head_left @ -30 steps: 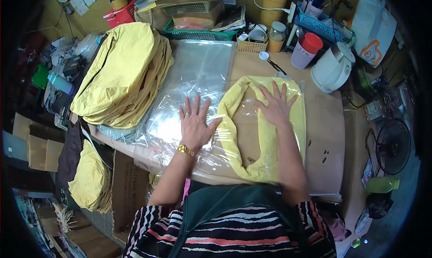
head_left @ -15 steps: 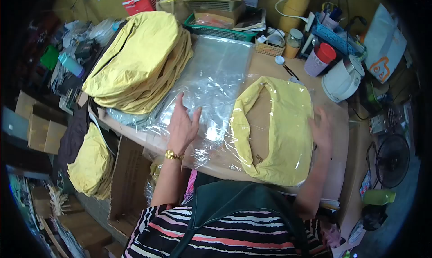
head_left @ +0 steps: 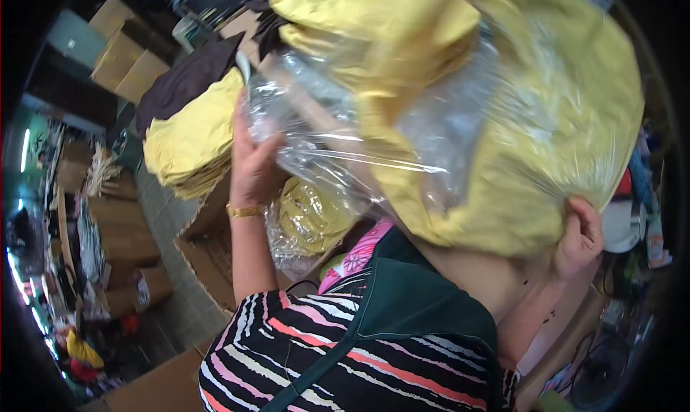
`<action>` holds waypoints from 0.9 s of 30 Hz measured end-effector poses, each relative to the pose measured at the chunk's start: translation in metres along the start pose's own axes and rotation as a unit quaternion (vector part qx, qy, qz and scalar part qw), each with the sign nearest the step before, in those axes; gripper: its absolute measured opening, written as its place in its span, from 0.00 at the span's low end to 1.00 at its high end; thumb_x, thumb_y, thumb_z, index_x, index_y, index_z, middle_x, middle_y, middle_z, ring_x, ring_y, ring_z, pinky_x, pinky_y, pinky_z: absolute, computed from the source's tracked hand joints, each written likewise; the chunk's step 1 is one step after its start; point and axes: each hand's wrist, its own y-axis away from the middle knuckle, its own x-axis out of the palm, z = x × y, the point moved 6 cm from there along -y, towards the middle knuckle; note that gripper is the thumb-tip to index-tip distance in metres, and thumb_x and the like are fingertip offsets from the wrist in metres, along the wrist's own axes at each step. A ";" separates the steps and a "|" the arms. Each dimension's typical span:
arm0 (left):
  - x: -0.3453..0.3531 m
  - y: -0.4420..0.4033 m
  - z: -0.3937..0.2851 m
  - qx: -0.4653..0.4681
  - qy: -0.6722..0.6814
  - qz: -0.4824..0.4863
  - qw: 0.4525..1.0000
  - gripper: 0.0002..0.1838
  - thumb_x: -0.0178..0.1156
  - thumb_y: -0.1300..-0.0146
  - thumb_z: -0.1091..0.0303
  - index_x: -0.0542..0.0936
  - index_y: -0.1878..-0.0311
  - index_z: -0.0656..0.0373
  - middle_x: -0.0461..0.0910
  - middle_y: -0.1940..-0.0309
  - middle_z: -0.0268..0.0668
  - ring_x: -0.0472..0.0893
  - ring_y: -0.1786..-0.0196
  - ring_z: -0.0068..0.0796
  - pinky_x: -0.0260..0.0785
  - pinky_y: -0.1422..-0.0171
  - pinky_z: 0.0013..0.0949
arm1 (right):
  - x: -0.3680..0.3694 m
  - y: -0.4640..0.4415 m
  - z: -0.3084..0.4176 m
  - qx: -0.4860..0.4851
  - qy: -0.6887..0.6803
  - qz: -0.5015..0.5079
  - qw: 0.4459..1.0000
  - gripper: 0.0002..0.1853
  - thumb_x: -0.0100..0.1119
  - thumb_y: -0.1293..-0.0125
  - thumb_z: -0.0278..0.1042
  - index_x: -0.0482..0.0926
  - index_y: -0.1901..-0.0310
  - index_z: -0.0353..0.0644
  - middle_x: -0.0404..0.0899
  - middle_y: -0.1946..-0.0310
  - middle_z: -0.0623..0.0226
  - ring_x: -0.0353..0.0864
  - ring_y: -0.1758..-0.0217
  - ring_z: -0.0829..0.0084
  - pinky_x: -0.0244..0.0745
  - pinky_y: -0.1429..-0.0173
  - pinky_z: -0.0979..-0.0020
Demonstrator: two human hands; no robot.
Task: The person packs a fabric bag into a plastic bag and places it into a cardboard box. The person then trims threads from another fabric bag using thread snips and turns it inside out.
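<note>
A clear plastic bag with a yellow fabric piece (head_left: 517, 189) inside is lifted off the table and stretched between my hands. My left hand (head_left: 253, 160) grips the loose, empty end of the clear plastic (head_left: 323, 153). On the right, my right hand (head_left: 578, 236) pinches the lower corner of the bag, fingers closed on it. Behind the bag, the stack of yellow fabric pieces (head_left: 374, 24) is partly covered and blurred.
Below my left forearm an open cardboard box (head_left: 205, 247) holds a plastic-wrapped yellow piece (head_left: 313, 214). Another yellow fabric pile (head_left: 194, 139) hangs beside dark cloth (head_left: 188, 78). A white kettle (head_left: 622, 225) stands at the right, partly hidden.
Both hands have taken hold of the bag, which lay flat on the table, and raised it. The view has swung left, bringing the open box and its wrapped piece into clearer sight.
</note>
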 end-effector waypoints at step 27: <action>-0.344 0.330 0.364 -0.645 -0.402 -0.414 0.500 0.54 0.70 0.52 0.59 0.49 0.26 0.64 0.59 0.31 0.57 0.63 0.28 0.48 0.56 0.25 0.42 | 0.453 0.275 -0.086 -0.001 0.278 0.850 0.448 0.24 0.60 0.37 0.38 0.75 0.39 0.48 0.76 0.42 0.52 0.74 0.38 0.54 0.68 0.35 0.55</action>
